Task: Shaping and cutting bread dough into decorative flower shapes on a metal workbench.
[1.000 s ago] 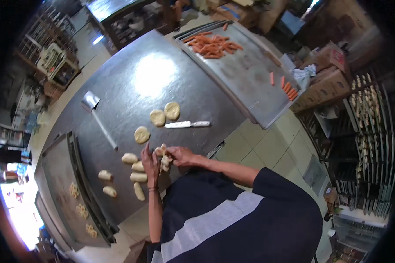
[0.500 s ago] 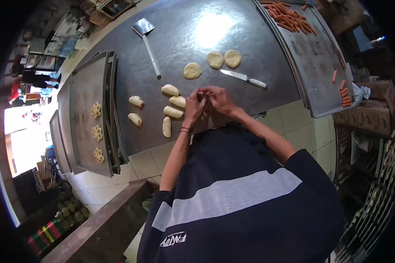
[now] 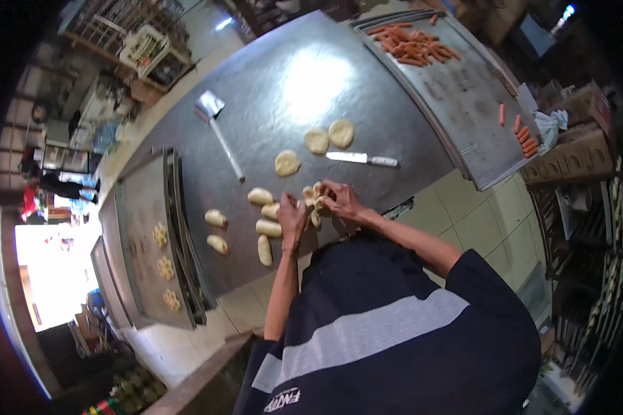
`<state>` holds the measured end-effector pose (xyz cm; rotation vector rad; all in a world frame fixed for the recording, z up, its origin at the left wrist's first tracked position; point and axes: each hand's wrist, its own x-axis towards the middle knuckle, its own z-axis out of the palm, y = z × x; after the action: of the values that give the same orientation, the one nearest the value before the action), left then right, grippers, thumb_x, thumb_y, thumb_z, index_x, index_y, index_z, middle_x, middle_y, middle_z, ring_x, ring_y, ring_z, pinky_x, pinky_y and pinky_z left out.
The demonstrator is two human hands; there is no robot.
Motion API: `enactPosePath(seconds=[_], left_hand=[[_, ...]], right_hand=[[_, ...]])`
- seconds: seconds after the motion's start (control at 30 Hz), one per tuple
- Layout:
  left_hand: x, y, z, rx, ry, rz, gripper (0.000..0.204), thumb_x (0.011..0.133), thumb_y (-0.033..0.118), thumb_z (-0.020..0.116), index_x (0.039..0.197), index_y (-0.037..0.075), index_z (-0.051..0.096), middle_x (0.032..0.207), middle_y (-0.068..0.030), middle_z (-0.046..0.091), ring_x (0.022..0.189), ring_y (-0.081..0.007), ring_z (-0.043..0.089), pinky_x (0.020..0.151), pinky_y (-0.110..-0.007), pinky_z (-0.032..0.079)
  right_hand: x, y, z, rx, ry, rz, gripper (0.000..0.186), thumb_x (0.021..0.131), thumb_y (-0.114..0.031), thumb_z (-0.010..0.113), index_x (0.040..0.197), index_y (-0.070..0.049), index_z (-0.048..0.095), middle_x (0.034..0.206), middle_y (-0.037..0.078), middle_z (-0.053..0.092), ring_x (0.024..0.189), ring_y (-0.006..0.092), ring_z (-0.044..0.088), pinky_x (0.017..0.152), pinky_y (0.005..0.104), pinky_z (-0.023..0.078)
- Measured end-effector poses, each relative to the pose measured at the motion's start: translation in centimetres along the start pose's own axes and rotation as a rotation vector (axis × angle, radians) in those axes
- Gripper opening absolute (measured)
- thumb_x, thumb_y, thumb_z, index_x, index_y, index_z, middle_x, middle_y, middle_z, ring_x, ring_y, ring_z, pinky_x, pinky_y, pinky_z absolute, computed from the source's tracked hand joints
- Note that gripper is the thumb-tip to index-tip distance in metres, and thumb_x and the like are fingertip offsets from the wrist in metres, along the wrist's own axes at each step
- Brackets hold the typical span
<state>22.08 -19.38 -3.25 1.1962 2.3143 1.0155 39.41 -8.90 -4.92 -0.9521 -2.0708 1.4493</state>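
Both my hands are at the near edge of the metal worktable. A pale piece of dough (image 3: 309,196), parted into several lobes, is between them. My left hand (image 3: 293,220) has its fingers closed at the dough's left side. My right hand (image 3: 343,202) pinches it from the right. Beside my left hand lie several long dough rolls (image 3: 268,227), one partly hidden by that hand. Farther left are two smaller rolls with filled ends (image 3: 216,218). Beyond my hands lie three flat dough rounds (image 3: 316,142) and a white-handled knife (image 3: 362,158).
A metal scraper with a long handle (image 3: 226,147) lies across the table (image 3: 256,111). To the left, stacked trays (image 3: 140,200) carry flower-shaped dough pieces (image 3: 165,268). A tray on the right (image 3: 457,97) holds a pile of sausages (image 3: 412,44) and several more near its corner.
The view has shifted, so the table sits lower in it. My hands have moved slightly apart, and the lobed dough between them now shows.
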Motion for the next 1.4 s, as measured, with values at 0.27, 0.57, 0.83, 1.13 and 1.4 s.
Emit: enactPosePath(seconds=[0.27,0.57,0.83,1.13,1.4], left_hand=[[0.0,0.3,-0.2,0.141,-0.079,0.271,0.015,0.090,0.006,0.064,0.102,0.001,0.058,0.091,-0.0163,0.063,0.092,-0.0386,0.062,0.085,-0.048,0.048],[-4.0,1.5,-1.0,0.006,-0.020,0.006,0.033,0.099,0.008,0.061,0.128,-0.006,0.052,0.119,-0.0257,0.059,0.104,-0.0416,0.061,0.091,-0.048,0.048],[-3.9,-1.8,-2.9,0.115,-0.126,0.189,0.012,0.093,0.009,0.070,0.100,-0.001,0.068,0.095,-0.0180,0.064,0.091,-0.0375,0.063,0.083,-0.047,0.050],[-5.1,-0.9,-4.9,0.032,-0.221,0.126,0.014,0.094,0.011,0.073,0.099,-0.002,0.071,0.092,-0.0173,0.074,0.086,-0.0326,0.070,0.081,-0.041,0.054],[-5.5,-3.4,-5.0,-0.163,-0.209,-0.153,0.017,0.091,0.013,0.078,0.092,-0.003,0.072,0.082,-0.0103,0.072,0.076,-0.0171,0.067,0.073,-0.033,0.054]], right_hand=[[1.3,1.3,0.6,-0.042,0.086,-0.126,0.021,0.083,-0.011,0.067,0.099,-0.001,0.076,0.090,0.020,0.070,0.087,0.0370,0.070,0.078,0.0451,0.056],[0.9,2.4,2.7,-0.157,0.181,-0.128,0.029,0.084,-0.020,0.072,0.104,0.001,0.066,0.106,0.024,0.062,0.099,0.0458,0.066,0.086,0.0530,0.055],[1.9,-0.8,2.1,-0.157,-0.014,-0.114,0.032,0.093,-0.018,0.065,0.121,-0.003,0.061,0.101,0.025,0.067,0.100,0.0441,0.067,0.083,0.0534,0.055],[-0.8,0.7,7.8,-0.171,-0.127,-0.366,0.046,0.091,-0.016,0.067,0.132,-0.006,0.050,0.089,0.025,0.069,0.084,0.0497,0.069,0.073,0.0572,0.054],[-1.6,-1.5,5.7,-0.022,0.010,-0.071,0.038,0.079,-0.027,0.075,0.107,-0.003,0.066,0.092,0.025,0.070,0.086,0.0458,0.069,0.075,0.0496,0.056]])
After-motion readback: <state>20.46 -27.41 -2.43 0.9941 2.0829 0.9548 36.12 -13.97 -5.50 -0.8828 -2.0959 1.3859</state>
